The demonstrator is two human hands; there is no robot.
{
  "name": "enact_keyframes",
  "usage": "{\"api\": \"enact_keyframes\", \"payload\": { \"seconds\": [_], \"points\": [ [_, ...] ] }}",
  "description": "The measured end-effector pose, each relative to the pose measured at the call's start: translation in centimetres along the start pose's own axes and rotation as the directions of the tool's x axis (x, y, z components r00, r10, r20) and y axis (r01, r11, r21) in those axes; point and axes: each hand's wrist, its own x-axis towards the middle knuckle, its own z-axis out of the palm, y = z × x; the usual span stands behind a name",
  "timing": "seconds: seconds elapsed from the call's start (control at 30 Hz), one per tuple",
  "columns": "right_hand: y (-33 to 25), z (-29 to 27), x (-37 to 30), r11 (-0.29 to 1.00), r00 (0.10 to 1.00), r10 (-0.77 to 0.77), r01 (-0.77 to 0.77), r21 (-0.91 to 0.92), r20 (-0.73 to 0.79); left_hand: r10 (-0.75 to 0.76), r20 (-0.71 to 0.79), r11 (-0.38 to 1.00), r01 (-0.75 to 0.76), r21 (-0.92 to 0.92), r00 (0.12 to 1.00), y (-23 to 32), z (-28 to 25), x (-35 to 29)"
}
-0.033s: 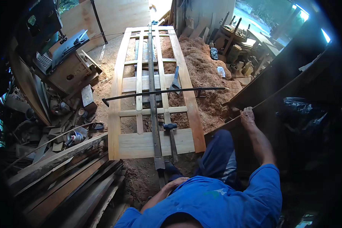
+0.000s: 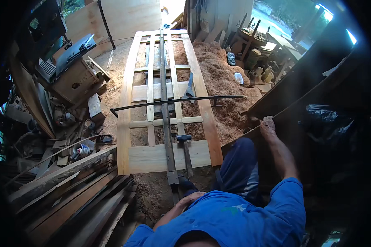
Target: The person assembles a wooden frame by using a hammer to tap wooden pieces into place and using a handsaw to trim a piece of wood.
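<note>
A pale wooden door frame point(image 2: 208, 140) with slats and crosspieces lies lengthwise in front of me. Along its middle runs a long metal bar clamp point(image 2: 165, 127), and a thinner black bar point(image 2: 152, 104) crosses it. A hammer point(image 2: 184, 138) rests on the near board, its handle toward me. Farther up lies a grey tool with a flared end point(image 2: 189, 89). My right hand point(image 2: 268, 124) is closed over the edge of a dark board on the right. Against my shirt lies my left hand point(image 2: 190, 199), its fingers mostly hidden, close to the clamp's near end.
Wood shavings point(image 2: 218, 70) heap up right of the frame. Stacked planks point(image 2: 78, 197) fill the lower left, with a small bucket point(image 2: 83, 150) and offcuts above. A wooden box point(image 2: 76, 82) stands at the far left. A dark plastic sheet point(image 2: 327, 117) lies right of my arm.
</note>
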Motion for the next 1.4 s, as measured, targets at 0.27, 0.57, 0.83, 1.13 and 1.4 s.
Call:
{"api": "enact_keyframes", "payload": {
  "seconds": [0.27,0.57,0.83,1.13,1.4],
  "points": [
    [0.7,2.4,0.9,0.989,0.980,-0.142,0.134,0.067,0.139,0.023,-0.039,0.999,-0.022,0.036,0.999,1.5,-1.3,2.1],
    [-0.4,-0.6,-0.2,0.982,0.745,-0.089,-0.045,0.183,0.661,-0.011,-0.227,0.999,0.020,0.033,0.974,2.2,-3.2,1.4],
    [-2.9,-5.3,8.6,0.972,0.528,-0.099,-0.129,0.195,0.844,-0.016,-0.393,1.000,0.018,0.001,0.919,1.9,-6.5,1.8],
    [-3.2,-3.3,20.6,0.962,0.498,-0.215,-0.038,0.269,0.840,-0.098,-0.508,0.995,0.073,-0.070,0.856,3.9,-11.2,7.0],
    [14.4,15.6,37.4,0.952,0.744,0.015,-0.216,0.218,0.668,-0.413,-0.529,0.908,0.378,-0.180,0.741,8.7,-15.6,14.2]
  ]
}}
